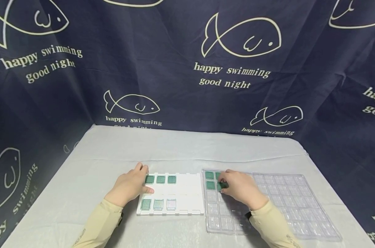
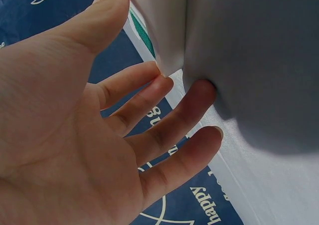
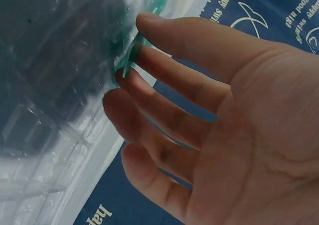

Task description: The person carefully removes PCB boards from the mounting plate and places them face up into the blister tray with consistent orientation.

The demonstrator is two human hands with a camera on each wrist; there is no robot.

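My left hand [image 1: 129, 184] rests at the left end of a white slotted board [image 1: 188, 194], thumb on its top and other fingers at its back-left corner. In the left wrist view, those fingers [image 2: 144, 103] are spread, with some tips against the board's edge. Two rows of small green circuit boards [image 1: 160, 179] lie on the white board. My right hand [image 1: 241, 186] is over the back-left part of a clear compartment tray [image 1: 322, 220]. Its thumb and fingertips pinch the edge of a thin green circuit board [image 3: 130, 60], tilted up in the right wrist view.
More green circuit boards [image 1: 210, 175] sit in the tray's back-left compartments. The tray stands just right of the white board on a pale table cover [image 1: 113, 148]. A dark blue cloth [image 1: 181, 62] printed with fish and lettering hangs behind and at both sides.
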